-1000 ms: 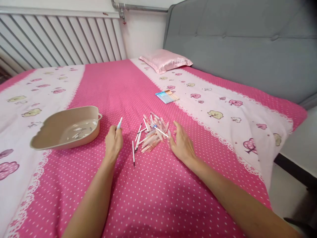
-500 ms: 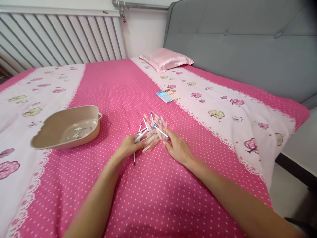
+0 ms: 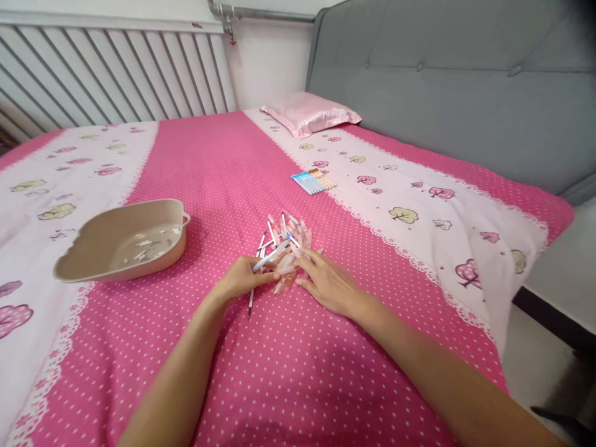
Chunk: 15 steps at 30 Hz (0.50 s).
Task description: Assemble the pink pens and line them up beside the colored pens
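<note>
A loose heap of pen parts lies on the pink bedspread, mixing clear pinkish plastic pieces with thin white refills. My left hand is at the heap's left side, closed on a pale blue pen barrel that points up and to the right. Below that hand a pen refill with a dark tip sticks out. From the right, my right hand reaches into the heap with thumb and fingers bent around clear pinkish pieces. Which piece it grips is hard to make out.
To the left stands a beige plastic basin with small white and grey bits inside. Beyond the heap, blue and orange-brown pens lie in a neat row. A pink pillow rests near the grey headboard. A radiator lines the wall.
My right hand has moved slightly left, further into the heap and closer to my left hand. The pale blue barrel in my left hand now points across the heap and shows more.
</note>
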Tool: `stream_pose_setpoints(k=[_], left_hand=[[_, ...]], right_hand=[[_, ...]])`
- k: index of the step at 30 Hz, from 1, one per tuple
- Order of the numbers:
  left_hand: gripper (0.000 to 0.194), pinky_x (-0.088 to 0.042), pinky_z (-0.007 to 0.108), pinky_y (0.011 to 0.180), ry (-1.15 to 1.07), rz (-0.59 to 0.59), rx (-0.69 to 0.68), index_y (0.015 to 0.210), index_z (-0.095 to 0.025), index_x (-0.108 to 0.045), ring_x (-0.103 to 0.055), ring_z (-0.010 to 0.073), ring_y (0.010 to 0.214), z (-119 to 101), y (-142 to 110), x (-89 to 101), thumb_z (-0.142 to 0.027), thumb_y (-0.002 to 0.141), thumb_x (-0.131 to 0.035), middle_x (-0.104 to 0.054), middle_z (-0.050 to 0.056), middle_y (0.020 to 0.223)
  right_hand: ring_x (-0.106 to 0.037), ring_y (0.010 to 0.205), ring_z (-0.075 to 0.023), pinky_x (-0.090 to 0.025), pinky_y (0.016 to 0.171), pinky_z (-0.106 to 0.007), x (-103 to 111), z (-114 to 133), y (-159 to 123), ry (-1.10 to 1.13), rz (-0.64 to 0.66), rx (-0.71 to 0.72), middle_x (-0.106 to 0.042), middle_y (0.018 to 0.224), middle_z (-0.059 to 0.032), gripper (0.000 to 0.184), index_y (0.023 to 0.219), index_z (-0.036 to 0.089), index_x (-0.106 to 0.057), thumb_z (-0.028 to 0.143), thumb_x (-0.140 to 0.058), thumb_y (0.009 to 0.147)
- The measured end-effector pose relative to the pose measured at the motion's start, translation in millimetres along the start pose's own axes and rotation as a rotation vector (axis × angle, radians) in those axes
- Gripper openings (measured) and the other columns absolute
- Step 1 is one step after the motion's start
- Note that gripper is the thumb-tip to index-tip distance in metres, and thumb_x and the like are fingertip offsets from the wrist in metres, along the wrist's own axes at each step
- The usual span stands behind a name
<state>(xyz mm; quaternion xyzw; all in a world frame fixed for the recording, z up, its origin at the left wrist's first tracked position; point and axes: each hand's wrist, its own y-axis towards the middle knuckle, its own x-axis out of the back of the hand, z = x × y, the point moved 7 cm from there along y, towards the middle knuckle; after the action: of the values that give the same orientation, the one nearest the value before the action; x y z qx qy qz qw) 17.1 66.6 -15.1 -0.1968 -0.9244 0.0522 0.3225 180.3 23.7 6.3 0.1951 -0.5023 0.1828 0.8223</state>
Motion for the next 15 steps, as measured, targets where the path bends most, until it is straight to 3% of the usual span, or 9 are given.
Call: stream_pose_setpoints(k=[4,8,12,15], left_hand=[[0.043,-0.023,0.021,0.046,-0.077,-0.134,0.064,0.076,-0.012,-0.073,-0.034,0.0080,0.045,9,1,12.5,-0.051,0.062,-0.066,-0.046,-0.004,0.047],[0.045,-0.029,0.022,0.047,-0.096,-0.341,0.133,0.092,-0.012,-0.072,-0.043,0.0112,0.046,19,2,19.9,-0.045,0.064,-0.061,-0.055,-0.002,0.051],[0.031,-0.026,0.022,0.047,0.151,-0.329,0.124,0.075,-0.015,-0.073,-0.045,0.0130,0.048,15,6,8.2,-0.039,0.067,-0.056,-0.050,-0.002,0.047],[0.025,-0.024,0.021,0.047,0.174,-0.337,0.137,0.068,-0.016,-0.070,-0.044,0.0124,0.048,13,6,3.9,-0.037,0.066,-0.056,-0.048,-0.003,0.046]], right_hand=[[-0.050,0.117,-0.0277,-0.047,0.094,-0.046,-1,-1,0,-0.022,-0.005,0.011,-0.042,0.137,-0.0125,0.030,0.118,0.017,-0.053,0.030,-0.042,0.094],[-0.052,0.114,-0.0281,-0.047,0.093,-0.047,-1,0,-1,-0.039,-0.008,0.007,-0.040,0.141,-0.0118,0.033,0.122,0.016,-0.052,0.031,-0.043,0.093],[-0.050,0.116,-0.0295,-0.046,0.095,-0.047,-1,1,-1,-0.055,-0.006,0.010,-0.038,0.143,-0.0122,0.041,0.131,0.015,-0.045,0.031,-0.044,0.093],[-0.051,0.115,-0.0289,-0.045,0.095,-0.047,-1,2,-1,-0.064,-0.013,0.020,-0.038,0.143,-0.0124,0.045,0.134,0.015,-0.042,0.028,-0.046,0.092]])
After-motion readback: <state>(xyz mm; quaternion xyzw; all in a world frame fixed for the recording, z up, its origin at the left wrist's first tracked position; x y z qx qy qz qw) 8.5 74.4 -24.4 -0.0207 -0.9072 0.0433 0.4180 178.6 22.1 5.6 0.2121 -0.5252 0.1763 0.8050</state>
